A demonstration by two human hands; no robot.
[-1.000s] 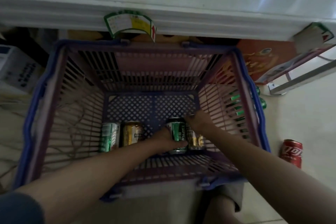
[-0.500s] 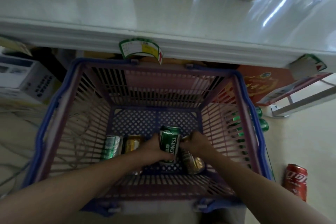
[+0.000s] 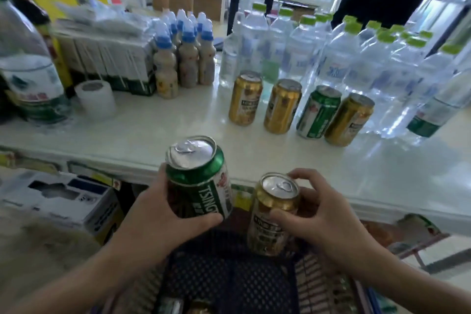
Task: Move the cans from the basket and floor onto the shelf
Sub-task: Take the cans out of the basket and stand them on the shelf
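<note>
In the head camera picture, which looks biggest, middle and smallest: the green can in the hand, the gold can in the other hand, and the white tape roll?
1. Green can, in the left hand.
2. Gold can, in the right hand.
3. White tape roll.
The held cans are nearer the camera, so true sizes are unsure.

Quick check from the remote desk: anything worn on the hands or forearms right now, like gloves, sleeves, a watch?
Nothing worn shows. The left hand and right hand are bare, no gloves, rings or watch visible, and both forearms are uncovered to the frame's edge, with no sleeve in view.

The white shelf (image 3: pixel 158 130) is stocked with four upright cans (image 3: pixel 300 109) at 1 o'clock. Water bottles (image 3: pixel 356 58) are ranged behind; a tape roll (image 3: pixel 95 95) is set at 10 o'clock.
</note>
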